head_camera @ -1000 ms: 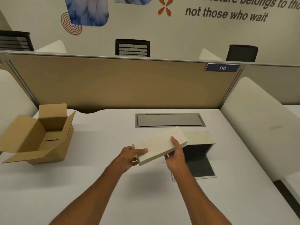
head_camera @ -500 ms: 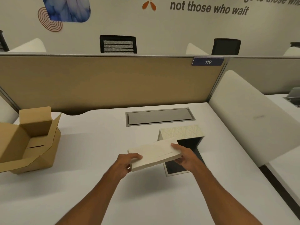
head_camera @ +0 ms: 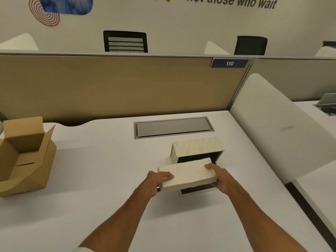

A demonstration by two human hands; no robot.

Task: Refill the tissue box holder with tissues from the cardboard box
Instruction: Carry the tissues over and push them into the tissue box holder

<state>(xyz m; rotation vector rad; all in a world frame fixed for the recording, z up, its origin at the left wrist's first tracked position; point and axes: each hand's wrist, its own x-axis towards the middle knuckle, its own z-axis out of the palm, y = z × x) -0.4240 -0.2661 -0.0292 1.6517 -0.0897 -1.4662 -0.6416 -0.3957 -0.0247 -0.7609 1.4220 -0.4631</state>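
A cream tissue pack (head_camera: 187,174) is held level between both hands over the white desk. My left hand (head_camera: 156,180) grips its left end and my right hand (head_camera: 221,176) grips its right end. Just behind it lies the tissue box holder (head_camera: 197,146), cream with a leaf pattern, on its side with its dark open mouth facing me. The pack's far edge sits at that opening. The holder's dark flap (head_camera: 198,189) lies flat on the desk under the pack. An open cardboard box (head_camera: 27,157) stands at the far left of the desk.
A grey cable hatch (head_camera: 173,126) is set into the desk (head_camera: 101,179) behind the holder. A tan partition (head_camera: 118,84) closes the back, and a white side divider (head_camera: 280,128) runs along the right. Chairs stand beyond the partition.
Both hands have carried the tissue pack right and away from me, levelling it, until its far edge reached the holder's open mouth. The view has shifted right.
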